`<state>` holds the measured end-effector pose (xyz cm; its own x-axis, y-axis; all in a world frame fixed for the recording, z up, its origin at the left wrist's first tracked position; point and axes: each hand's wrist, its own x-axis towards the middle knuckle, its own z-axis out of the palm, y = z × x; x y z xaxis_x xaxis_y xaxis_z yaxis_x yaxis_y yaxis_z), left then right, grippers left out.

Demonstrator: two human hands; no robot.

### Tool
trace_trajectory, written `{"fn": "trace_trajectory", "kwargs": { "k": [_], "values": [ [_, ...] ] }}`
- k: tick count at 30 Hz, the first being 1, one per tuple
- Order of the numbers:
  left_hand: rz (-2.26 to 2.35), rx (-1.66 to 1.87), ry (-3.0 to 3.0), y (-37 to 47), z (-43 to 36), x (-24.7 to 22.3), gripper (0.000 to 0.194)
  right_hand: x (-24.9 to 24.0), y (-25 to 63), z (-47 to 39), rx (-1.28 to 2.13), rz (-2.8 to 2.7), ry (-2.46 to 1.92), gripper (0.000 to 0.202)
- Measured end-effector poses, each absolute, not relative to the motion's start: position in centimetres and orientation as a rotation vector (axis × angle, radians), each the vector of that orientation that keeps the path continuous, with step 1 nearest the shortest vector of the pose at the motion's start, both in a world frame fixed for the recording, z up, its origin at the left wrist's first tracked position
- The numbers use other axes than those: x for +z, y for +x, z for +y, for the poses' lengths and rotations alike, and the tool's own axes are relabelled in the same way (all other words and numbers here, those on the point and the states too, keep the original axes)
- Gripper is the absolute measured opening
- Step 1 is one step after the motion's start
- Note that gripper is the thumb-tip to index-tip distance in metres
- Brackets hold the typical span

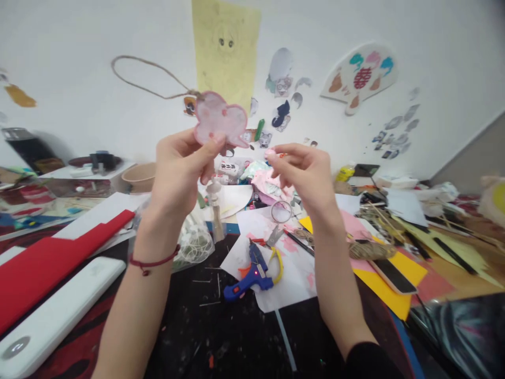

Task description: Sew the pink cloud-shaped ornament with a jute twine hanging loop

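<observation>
My left hand (185, 163) is raised at centre left and pinches a pale pink cloud-shaped tag (221, 117) by its lower edge. A loop of brown twine (148, 63) is tied at the tag's upper left corner and sticks out to the left. To the right of the tag, my right hand (302, 168) holds a small pink piece (270, 152) between thumb and forefinger, apart from the tag. Below both hands, a blue glue gun (252, 273) with a lit red light lies on white paper (272, 302).
Yellow-handled scissors (278, 266) lie beside the glue gun. A bag of white string (195, 242) and a clear bottle (215, 210) stand left of centre. At right are a phone (394, 276) and twine (369, 250); at left, a white device (63, 316) and red sheets (59, 263).
</observation>
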<state>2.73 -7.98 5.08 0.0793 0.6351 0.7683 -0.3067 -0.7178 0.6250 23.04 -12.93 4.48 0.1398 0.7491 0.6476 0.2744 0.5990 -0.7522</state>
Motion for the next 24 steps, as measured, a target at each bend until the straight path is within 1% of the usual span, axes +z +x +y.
{"fn": "trace_trajectory", "kwargs": {
  "k": [2, 7, 12, 16, 19, 24],
  "values": [
    [0.313, 1.746, 1.676, 3.0, -7.8, 5.0, 0.022, 4.4, 22.8, -13.0, 0.440, -1.487, -0.971, 0.036],
    [0.319, 1.774, 1.725, 4.5, -7.7, 4.4, 0.013, 4.0, 21.4, -13.1, 0.681, -1.565, -0.879, 0.038],
    [0.355, 1.790, 1.798, 5.8, -7.9, 3.5, 0.012, 3.5, 20.7, -12.2, 0.798, -1.493, -0.766, 0.042],
    [0.477, 1.924, 1.836, 6.4, -8.5, 3.0, 0.008, 3.3, 20.7, -11.5, 0.923, -1.412, -0.743, 0.042],
    [0.507, 1.968, 1.855, 6.8, -8.7, 2.7, 0.011, 2.9, 20.6, -11.1, 0.988, -1.398, -0.684, 0.042],
    [0.433, 2.027, 1.917, 7.0, -8.4, 2.2, 0.014, 2.4, 20.5, -10.8, 0.990, -1.460, -0.670, 0.045]
  ]
}}
